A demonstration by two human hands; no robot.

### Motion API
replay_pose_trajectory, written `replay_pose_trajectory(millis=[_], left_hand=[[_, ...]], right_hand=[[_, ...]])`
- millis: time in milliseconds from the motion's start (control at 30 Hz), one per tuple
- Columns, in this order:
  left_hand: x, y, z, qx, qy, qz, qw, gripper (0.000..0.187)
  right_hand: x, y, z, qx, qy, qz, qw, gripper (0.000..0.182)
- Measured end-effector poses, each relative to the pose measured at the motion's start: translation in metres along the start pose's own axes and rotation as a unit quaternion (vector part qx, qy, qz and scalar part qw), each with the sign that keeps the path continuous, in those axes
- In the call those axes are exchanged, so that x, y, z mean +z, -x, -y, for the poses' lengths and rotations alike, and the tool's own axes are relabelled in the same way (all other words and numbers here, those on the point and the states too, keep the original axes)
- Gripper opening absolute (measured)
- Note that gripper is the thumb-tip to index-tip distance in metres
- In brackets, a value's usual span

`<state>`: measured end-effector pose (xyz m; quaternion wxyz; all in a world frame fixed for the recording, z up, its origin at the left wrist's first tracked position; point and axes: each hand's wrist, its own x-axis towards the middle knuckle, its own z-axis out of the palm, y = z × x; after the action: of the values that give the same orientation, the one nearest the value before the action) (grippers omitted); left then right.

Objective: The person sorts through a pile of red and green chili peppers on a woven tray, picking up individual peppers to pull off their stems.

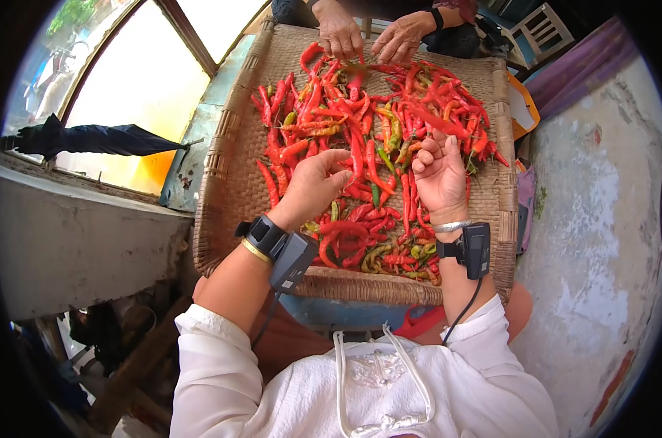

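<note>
Red chili peppers [345, 237], with some green and orange ones among them, lie heaped in a shallow woven basket tray [225, 160]. Over the left part of the heap, my left hand [313, 182] has thumb and forefinger closed around a long red chili pepper [356, 155]. On the right, my right hand [440, 175] is turned palm up with curled fingers. A red chili pepper [437, 120] sticks out at its fingertips and looks pinched there; the exact contact is partly hidden.
Across the tray, another person's two hands [338, 33] [404, 36] work at the far edge of the heap. A dark folded umbrella [119, 139] is by the window at left. A worn wall [601, 204] stands on the right, a pale chair [543, 33] behind.
</note>
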<state>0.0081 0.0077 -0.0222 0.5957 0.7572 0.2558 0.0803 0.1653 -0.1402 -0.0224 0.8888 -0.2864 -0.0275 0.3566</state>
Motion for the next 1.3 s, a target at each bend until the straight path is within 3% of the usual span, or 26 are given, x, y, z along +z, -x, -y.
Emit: replay_pose_trajectory(millis=[67,100,167,200,267,300,367,400,467,500,533,633,733,833,867,933,1000,1067,1167,1233,1267,1300], left_hand=[[-0.001,-0.001,0.001,-0.003,0.028,-0.016,0.999,0.03],[-0.003,-0.001,-0.003,-0.017,0.017,-0.013,1.0,0.029],[-0.004,0.0,-0.003,-0.033,0.003,-0.012,0.999,0.028],[-0.004,0.0,-0.002,-0.014,-0.014,-0.007,1.0,0.026],[-0.001,0.007,0.002,-0.001,-0.031,0.0,1.0,0.025],[-0.001,0.007,0.002,-0.005,-0.054,0.031,0.998,0.023],[-0.002,0.007,0.0,-0.005,-0.077,0.06,0.995,0.021],[-0.001,0.007,-0.004,-0.008,-0.068,0.066,0.995,0.021],[-0.002,0.009,-0.008,-0.017,-0.048,0.077,0.996,0.022],[-0.002,0.01,-0.006,-0.018,-0.048,0.077,0.996,0.022],[-0.002,0.01,-0.005,0.007,-0.059,0.093,0.994,0.021],[-0.007,0.004,-0.009,0.062,-0.084,0.124,0.987,0.02],[-0.012,0.004,-0.015,-0.001,-0.059,0.092,0.994,0.018],[-0.02,0.001,-0.018,-0.01,-0.004,-0.021,1.0,0.017],[-0.026,-0.004,-0.009,-0.007,0.022,-0.047,0.999,0.018],[-0.039,-0.012,0.004,0.054,-0.039,-0.114,0.991,0.02],[-0.052,-0.016,0.005,0.033,-0.193,-0.14,0.971,0.027],[-0.058,-0.018,0.015,0.086,-0.294,-0.152,0.94,0.029],[-0.051,-0.015,0.024,0.144,-0.398,-0.149,0.894,0.036],[-0.047,-0.013,0.024,0.106,-0.416,-0.114,0.896,0.041],[-0.046,-0.012,0.024,0.071,-0.432,-0.083,0.895,0.047],[-0.047,-0.013,0.025,0.086,-0.454,-0.081,0.883,0.053]], right_hand=[[-0.003,0.008,-0.01,0.056,0.167,0.051,0.983,0.027],[-0.01,0.011,-0.02,0.115,0.321,0.098,0.935,0.025],[-0.003,0.024,-0.04,0.102,0.614,0.288,0.728,0.025],[0.001,0.028,-0.047,-0.021,0.749,0.366,0.552,0.028],[0.01,0.044,-0.055,0.006,0.825,0.367,0.431,0.025],[0.008,0.045,-0.057,0.006,0.824,0.367,0.432,0.025],[0.002,0.042,-0.063,0.015,0.846,0.383,0.37,0.025],[0.0,0.039,-0.06,0.014,0.846,0.383,0.369,0.025],[-0.007,0.031,-0.05,0.065,0.756,0.299,0.578,0.021],[0.002,0.03,-0.04,0.097,0.729,0.264,0.624,0.015],[-0.002,0.027,-0.037,0.096,0.729,0.263,0.624,0.015],[-0.003,0.017,-0.029,0.182,0.594,0.233,0.749,0.013],[0.011,0.019,-0.016,0.235,0.565,0.225,0.758,0.012],[0.013,0.014,0.003,0.209,0.56,0.168,0.784,0.012],[0.004,0.008,0.009,0.152,0.54,0.161,0.812,0.011],[-0.008,-0.004,0.021,0.087,0.415,0.071,0.903,0.012],[-0.008,-0.006,0.021,-0.022,0.151,-0.008,0.988,0.015],[-0.009,-0.005,0.019,-0.007,0.124,-0.054,0.991,0.018],[-0.015,0.002,-0.008,0.12,0.275,0.002,0.954,0.023],[-0.005,0.011,-0.035,0.11,0.512,0.092,0.847,0.022],[-0.006,0.011,-0.046,-0.074,0.674,0.2,0.707,0.027],[-0.007,0.012,-0.057,-0.079,0.684,0.215,0.693,0.029]])
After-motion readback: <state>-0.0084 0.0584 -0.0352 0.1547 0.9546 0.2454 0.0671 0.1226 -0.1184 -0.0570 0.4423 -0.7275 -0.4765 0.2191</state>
